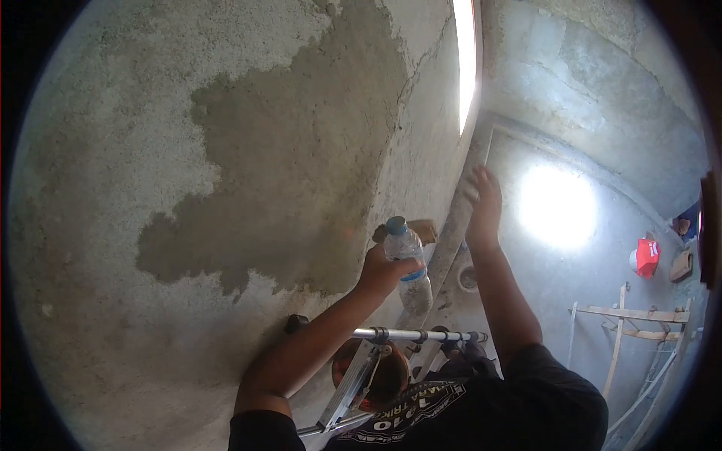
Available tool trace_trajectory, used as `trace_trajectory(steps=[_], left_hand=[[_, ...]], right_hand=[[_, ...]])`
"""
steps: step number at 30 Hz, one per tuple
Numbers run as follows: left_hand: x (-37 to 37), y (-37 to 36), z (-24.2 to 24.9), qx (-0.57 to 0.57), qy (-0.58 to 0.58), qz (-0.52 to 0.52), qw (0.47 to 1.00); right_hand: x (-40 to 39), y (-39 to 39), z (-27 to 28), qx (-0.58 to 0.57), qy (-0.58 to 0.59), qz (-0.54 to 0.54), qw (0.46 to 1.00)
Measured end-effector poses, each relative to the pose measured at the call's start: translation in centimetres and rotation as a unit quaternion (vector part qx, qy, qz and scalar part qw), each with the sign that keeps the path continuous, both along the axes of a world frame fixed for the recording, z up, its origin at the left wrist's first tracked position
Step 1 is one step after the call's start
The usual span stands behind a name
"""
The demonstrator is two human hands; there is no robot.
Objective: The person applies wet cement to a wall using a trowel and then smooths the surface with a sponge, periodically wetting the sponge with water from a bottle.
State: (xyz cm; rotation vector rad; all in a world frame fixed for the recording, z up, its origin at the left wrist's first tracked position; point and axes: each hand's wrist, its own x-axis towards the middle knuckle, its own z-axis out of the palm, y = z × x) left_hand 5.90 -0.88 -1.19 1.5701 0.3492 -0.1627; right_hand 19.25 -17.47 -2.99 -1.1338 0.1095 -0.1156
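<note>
So we're up high here, looking down along a rough plastered wall (113,150) with a big darker patch of wet plaster (293,158) spread across the middle of it.

Our left hand (382,272) is wrapped around a clear plastic water bottle (408,263) with a blue cap. The fingers are curled snug round the middle of the bottle, thumb side toward the wall, and the bottle stands roughly upright just beside the edge of the wet patch. There's a blue band of label on it, but we can't read any brand, it's too small and partly under the fingers. Just behind the bottle there's a small brown block (425,229), maybe a float or sponge, hard to tell which.

Our right hand (485,203) is stretched up with the fingers out flat and together, resting on a long straightedge (455,233) that leans along the wall corner. It isn't gripping anything, just pressing flat.

Below us is the aluminium ladder (353,383) with a round top rail. The black T-shirt (481,406) has white print on it; we can make out something like "010" and a few letters above, not enough to read properly.

Off to the right sits a red container (647,257) with white lettering, unreadable, and a wooden trestle (639,316).
</note>
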Motion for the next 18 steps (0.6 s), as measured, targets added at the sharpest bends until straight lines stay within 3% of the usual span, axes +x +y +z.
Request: trace_trajectory(steps=[3,5,7,9,15,18], left_hand=[[0.0,-0.3,0.3,0.014,0.056,-0.01,0.998],[-0.3,-0.8,0.8,0.021,0.041,-0.008,0.999],[-0.4,-0.9,0.4,0.032,0.025,-0.008,0.999],[-0.3,-0.4,-1.1,0.031,0.041,-0.037,0.998],[0.0,-0.4,-1.8,0.074,-0.077,0.036,0.994],[0.0,-0.2,-1.7,0.087,-0.067,0.03,0.994]], right_hand=[[3.6,4.6,6.7,-0.044,-0.19,0.03,0.98],[5.0,8.2,11.6,-0.069,-0.219,0.055,0.972],[8.4,12.2,13.0,-0.107,-0.278,0.01,0.955],[9.9,15.1,15.2,-0.102,-0.258,-0.006,0.961],[10.7,19.0,15.1,-0.158,-0.298,-0.043,0.94],[9.4,18.8,14.7,-0.165,-0.321,-0.035,0.932]])
